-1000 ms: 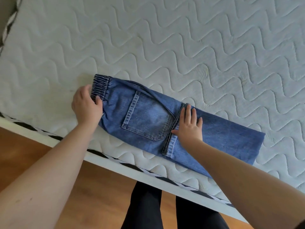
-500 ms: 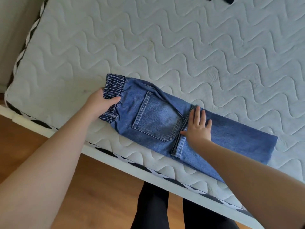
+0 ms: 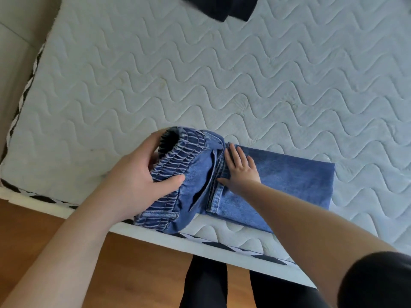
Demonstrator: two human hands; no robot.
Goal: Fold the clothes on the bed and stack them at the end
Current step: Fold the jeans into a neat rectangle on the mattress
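Jeans (image 3: 278, 181) lie at near edge of mattress (image 3: 200, 85), waistband end lifted. Left hand (image 3: 131, 181) grips the elastic waistband (image 3: 175, 156), thumb on top, fingers curled under. Right hand (image 3: 240, 172) lies flat, fingers straight, pressing the fold line. To do it well: keep right palm firm as hinge, bring waistband over toward hems, line up edges, then smooth. Count: 1 pr jeans, 1 dark garment (image 3: 222, 7) at far edge, 2 hands.

jeans (image 3: 289, 181) on mattress (image 3: 200, 85) near edge — dark garment (image 3: 222, 7) behind
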